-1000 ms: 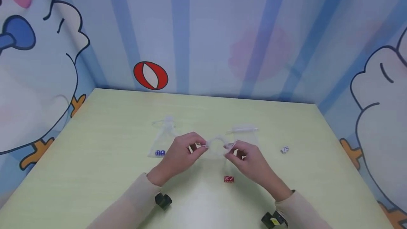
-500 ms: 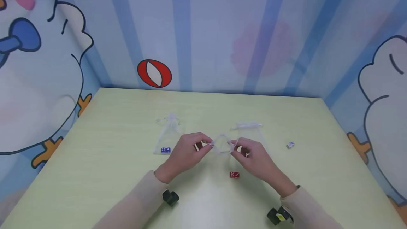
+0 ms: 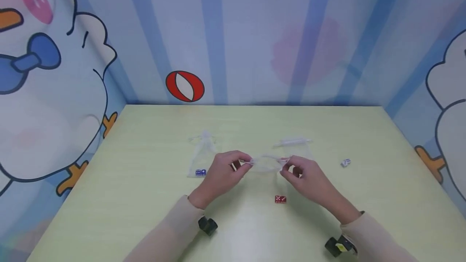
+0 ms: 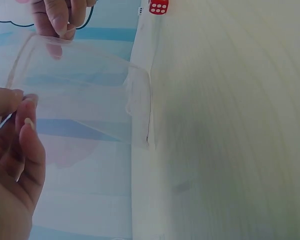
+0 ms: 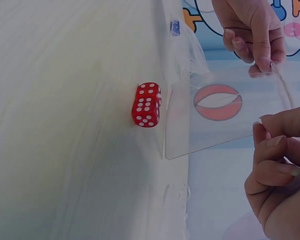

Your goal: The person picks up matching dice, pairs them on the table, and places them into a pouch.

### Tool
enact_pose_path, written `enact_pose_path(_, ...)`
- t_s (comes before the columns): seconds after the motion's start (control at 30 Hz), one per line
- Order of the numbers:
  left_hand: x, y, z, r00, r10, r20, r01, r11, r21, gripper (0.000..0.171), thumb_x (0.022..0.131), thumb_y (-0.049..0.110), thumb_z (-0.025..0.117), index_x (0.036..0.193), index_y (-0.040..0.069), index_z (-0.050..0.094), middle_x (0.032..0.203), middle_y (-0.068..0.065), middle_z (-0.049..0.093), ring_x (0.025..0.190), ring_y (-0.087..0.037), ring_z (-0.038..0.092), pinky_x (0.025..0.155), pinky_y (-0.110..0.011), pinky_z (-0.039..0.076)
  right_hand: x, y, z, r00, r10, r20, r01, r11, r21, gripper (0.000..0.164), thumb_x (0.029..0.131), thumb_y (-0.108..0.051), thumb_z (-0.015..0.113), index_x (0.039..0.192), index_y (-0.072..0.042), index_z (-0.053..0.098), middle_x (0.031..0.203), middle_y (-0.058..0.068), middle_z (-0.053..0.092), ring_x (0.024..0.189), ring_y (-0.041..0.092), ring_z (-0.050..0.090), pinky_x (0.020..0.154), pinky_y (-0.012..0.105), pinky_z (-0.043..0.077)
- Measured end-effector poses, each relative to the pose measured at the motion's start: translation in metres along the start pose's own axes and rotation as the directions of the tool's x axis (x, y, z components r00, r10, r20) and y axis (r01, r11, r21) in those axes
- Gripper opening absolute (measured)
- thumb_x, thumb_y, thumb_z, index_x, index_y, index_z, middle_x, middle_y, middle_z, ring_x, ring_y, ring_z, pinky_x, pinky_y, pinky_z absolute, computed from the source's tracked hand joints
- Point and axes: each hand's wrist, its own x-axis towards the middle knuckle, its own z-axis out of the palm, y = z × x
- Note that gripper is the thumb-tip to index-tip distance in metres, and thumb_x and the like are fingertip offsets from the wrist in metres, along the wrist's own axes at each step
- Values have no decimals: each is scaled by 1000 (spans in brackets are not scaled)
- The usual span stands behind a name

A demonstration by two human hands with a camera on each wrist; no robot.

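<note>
In the head view, my left hand and right hand pinch opposite sides of the mouth of a sheer white organza drawstring bag. Its mouth is spread between them. The left wrist view shows the see-through bag hanging below the fingers, its bottom edge close to the table; I cannot tell if it touches. No contents show inside it. Two red dice lie side by side on the table in front of the bag, nearer my body.
At the left lies another organza bag with blue dice in it. A flat organza bag lies behind my right hand. White dice sit farther right. The pale table ends at a printed wall.
My hands have drawn slightly apart, and the bag's mouth is stretched wider and flatter. The head view has shifted, so everything sits farther right. The dice have stayed put on the table.
</note>
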Motion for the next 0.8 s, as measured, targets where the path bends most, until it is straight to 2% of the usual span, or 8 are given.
enact_pose_path(0.2,2,2,3,1000,6,-9,-6,1000,-9,8,84,16,65,91,13,68,78,11,63,56,0,50,45,-18,42,-5,5,-5,1000,-2,26,3,1000,-17,7,82,-10,66,89,-9,63,70,-4,53,53,9,44,44,22,37)
enact_pose_path(0.33,1,2,2,1000,-11,-2,11,1000,-6,8,85,17,64,91,13,68,78,11,63,56,-1,50,45,-19,42,-8,10,-2,995,29,96,-29,1000,-6,16,81,-12,67,95,-5,65,71,-6,54,53,7,44,45,22,37)
enact_pose_path(0.53,2,3,-1,1000,-10,-2,10,1000,-9,8,85,17,64,91,13,68,78,10,63,56,-1,50,46,-19,42,-14,20,4,968,68,242,-72,997,8,19,81,-14,67,97,-5,66,69,-7,53,55,8,44,46,21,38)
enact_pose_path(0.67,3,1,-1,1000,-2,-12,2,1000,0,7,85,16,64,90,14,68,77,10,63,55,0,50,45,-18,42,-17,21,7,954,78,289,-81,997,1,17,79,-11,67,95,-5,66,68,-7,52,54,7,43,46,22,37)
enact_pose_path(0.8,3,2,-2,1000,-7,-20,7,1000,7,6,85,15,64,89,14,68,76,11,63,55,0,49,45,-19,41,-18,20,8,942,85,326,-90,996,-2,21,77,-14,71,96,-5,66,67,-7,52,53,6,42,45,22,37)
